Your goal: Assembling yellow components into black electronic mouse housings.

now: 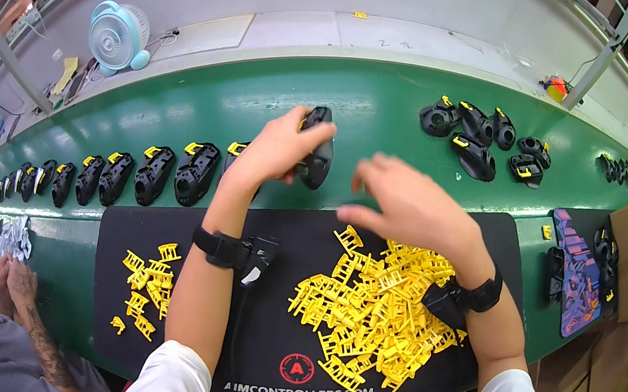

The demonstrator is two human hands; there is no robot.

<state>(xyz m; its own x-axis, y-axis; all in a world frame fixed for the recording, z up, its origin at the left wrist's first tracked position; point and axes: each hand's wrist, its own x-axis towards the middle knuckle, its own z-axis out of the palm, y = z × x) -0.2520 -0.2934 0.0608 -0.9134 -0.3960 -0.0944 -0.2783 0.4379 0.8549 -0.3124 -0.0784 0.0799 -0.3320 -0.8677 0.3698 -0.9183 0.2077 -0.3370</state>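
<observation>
Reaching from white sleeves (pixel 166 388), gripping a black shell (pixel 321 164) in the curled fingers of the left hand (pixel 282 147), holding the right hand (pixel 417 207) loosely open nearby, apparently empty. Probably part done, judging by yellow clips (pixel 192 148) on the row of shells (pixel 115 182) leftward and the cluster (pixel 471 160) farther right; unfinished, going by the heap of loose clips (pixel 386 314) on the black mat (pixel 266 326)

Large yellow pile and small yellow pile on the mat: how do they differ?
The large pile has far more pieces than the small pile. The large pile is densely heaped; the small pile is sparser, the black mat showing through gaps. The large pile lies right of the left forearm in the view, the small pile left. Both hold yellow, ladder-like pieces.
</observation>
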